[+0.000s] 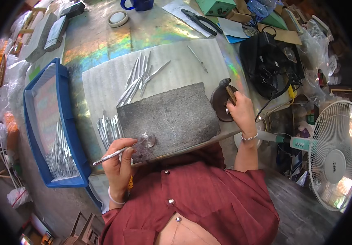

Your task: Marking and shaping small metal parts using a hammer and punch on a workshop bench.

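Note:
My left hand (119, 161) is closed around a slim silver metal rod (109, 156), beside the near left corner of a rough dark grey slab (176, 118). A small round shiny disc (147, 140) lies on the slab, close to my left fingertips. In my closed right hand (243, 114) is a small hammer (229, 90) with a wooden handle, its head pointing away from me. Under that hand, at the slab's right edge, sits a dark brown round dish (218, 102); its contents are mostly hidden by my fingers.
Slim silver pieces (133, 81) lie on a white foam sheet (98, 77), with another bundle (109, 126) left of the slab. More fill the near end of a blue tray (63, 110). Pliers (202, 22), a blue mug (141, 5), a black bag (257, 61) and a fan (333, 159) stand around.

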The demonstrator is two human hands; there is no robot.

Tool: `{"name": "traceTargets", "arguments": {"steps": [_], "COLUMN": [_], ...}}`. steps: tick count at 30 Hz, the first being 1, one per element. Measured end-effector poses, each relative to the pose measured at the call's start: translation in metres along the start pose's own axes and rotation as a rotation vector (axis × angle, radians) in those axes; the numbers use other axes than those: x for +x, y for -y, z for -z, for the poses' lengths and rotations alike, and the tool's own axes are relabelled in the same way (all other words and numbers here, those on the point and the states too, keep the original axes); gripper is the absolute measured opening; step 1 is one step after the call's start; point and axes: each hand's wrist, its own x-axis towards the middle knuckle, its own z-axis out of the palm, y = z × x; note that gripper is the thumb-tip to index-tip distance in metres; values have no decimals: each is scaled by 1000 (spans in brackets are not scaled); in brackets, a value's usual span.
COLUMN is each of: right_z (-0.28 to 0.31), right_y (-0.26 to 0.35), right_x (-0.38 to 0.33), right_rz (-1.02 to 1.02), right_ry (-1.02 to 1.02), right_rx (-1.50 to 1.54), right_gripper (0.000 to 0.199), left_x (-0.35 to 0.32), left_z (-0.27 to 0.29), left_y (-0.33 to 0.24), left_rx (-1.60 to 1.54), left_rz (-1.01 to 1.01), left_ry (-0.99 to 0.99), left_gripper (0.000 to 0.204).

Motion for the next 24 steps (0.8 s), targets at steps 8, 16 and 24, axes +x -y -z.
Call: {"name": "traceTargets", "arguments": {"steps": [8, 16, 24], "right_z": [9, 3, 31], "right_y": [7, -6, 49], "right_x": [-4, -6, -26], "right_rz": [-44, -142, -219], "right_ry": [-79, -91, 342], "right_rx": [274, 625, 1467], "right_gripper": [19, 14, 9], "left_x": [-5, -3, -1], "left_z": [5, 3, -3], "left_y": [2, -6, -4], "left_rx": [-116, -360, -447], "left_rz": [49, 152, 176], "left_ry": [-39, -65, 4], "left_gripper": [13, 15, 14]}}
